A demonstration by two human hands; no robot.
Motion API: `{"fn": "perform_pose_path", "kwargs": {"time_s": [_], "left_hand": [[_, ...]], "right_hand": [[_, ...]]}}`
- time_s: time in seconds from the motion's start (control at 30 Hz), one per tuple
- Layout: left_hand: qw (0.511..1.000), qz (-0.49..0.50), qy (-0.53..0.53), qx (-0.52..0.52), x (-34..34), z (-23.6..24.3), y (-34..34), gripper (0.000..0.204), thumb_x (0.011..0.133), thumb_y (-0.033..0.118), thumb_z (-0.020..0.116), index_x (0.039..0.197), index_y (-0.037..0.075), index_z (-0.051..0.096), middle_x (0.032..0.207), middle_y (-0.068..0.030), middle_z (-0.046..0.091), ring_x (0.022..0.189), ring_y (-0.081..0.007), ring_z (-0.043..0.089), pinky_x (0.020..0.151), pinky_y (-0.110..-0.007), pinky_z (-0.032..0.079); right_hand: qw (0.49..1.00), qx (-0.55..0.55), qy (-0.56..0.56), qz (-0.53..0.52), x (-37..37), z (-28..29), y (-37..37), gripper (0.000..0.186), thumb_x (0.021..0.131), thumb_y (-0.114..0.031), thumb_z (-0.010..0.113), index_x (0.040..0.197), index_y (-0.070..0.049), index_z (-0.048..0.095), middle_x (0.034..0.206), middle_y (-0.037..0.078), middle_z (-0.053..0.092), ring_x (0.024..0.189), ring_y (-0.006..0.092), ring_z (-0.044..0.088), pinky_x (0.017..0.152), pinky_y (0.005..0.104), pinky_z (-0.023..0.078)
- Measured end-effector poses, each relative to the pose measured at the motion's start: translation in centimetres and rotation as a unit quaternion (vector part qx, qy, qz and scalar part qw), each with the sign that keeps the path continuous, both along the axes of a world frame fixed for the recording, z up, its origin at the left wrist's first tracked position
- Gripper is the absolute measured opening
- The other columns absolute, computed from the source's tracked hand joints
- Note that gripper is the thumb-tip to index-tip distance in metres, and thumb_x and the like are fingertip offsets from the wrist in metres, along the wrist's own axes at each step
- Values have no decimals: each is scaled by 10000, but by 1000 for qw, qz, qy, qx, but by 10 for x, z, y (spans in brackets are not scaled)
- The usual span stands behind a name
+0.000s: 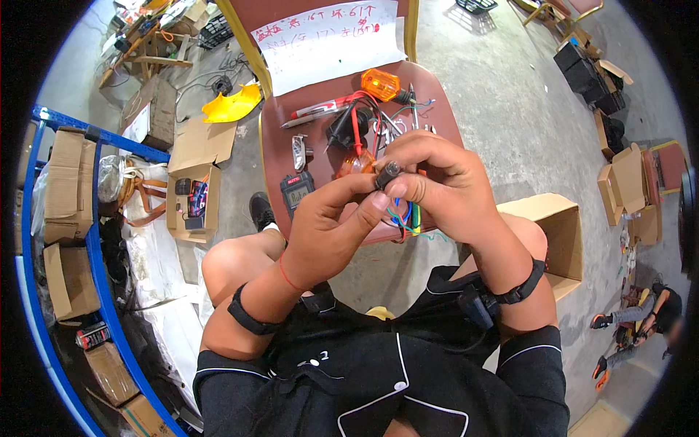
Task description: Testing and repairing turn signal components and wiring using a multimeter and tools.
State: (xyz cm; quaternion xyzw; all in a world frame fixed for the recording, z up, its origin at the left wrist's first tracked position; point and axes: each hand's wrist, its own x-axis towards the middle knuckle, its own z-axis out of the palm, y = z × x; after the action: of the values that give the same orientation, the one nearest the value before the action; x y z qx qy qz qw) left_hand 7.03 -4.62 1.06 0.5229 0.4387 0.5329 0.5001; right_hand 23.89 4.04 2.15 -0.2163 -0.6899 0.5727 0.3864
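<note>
A small dark cylindrical part [388,173] is pinched between the fingertips of my left hand [328,222] and my right hand [448,186]. Both hands are closed over the near part of a brown chair seat [437,91]. Just behind my fingers lies an orange lamp [354,167], partly hidden. Blue, green and yellow wires [415,217] hang below my right hand. On the seat are another orange indicator lamp [381,84], a handheld meter [297,191], a red-and-white marker [320,108] and red and black leads [356,127].
A handwritten paper sheet [331,51] leans on the chair back. An open cardboard box [566,244] stands beside my right knee. Blue shelving [116,262] with boxes is at the left, near a yellow panel [231,104]. Another person [648,320] sits at far right.
</note>
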Motion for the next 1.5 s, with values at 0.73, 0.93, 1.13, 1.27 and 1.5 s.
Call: {"fn": "perform_pose_path", "kwargs": {"time_s": [0.73,0.93,1.13,1.27,1.5], "left_hand": [[991,-4,-90,-96,0,1,3,181,946,136,603,1021,-25,632,891,-8,630,819,-43,536,721,-217,459],[994,-16,-54,-95,-2,-2,5,205,951,135,592,1068,-28,632,950,-26,646,868,-61,565,778,-235,476],[986,-21,-94,-134,-3,-5,11,211,951,134,587,1079,-29,625,970,-45,657,861,-82,605,783,-247,500],[951,-79,-208,-215,-4,0,12,228,949,142,582,1107,-20,612,955,-54,658,825,-101,633,738,-251,528],[947,-107,-192,-235,-8,3,12,247,972,136,544,1139,-37,600,904,-49,644,705,-92,629,598,-221,519]], "right_hand": [[987,-158,-24,17,1,1,4,237,877,-155,681,1056,0,672,954,45,679,906,111,610,813,273,497],[976,-212,-52,11,2,-1,6,238,899,-197,667,1035,-2,669,933,41,673,852,97,610,746,252,505],[953,-302,15,11,0,-7,7,234,898,-209,676,1007,-3,649,892,50,662,808,101,613,703,250,516],[943,-329,38,27,0,-12,10,210,901,-187,669,993,-2,633,850,48,647,768,108,610,668,255,521],[936,-350,26,6,-2,-11,12,113,915,-128,627,962,-26,638,832,29,649,715,86,576,666,238,480]]}}
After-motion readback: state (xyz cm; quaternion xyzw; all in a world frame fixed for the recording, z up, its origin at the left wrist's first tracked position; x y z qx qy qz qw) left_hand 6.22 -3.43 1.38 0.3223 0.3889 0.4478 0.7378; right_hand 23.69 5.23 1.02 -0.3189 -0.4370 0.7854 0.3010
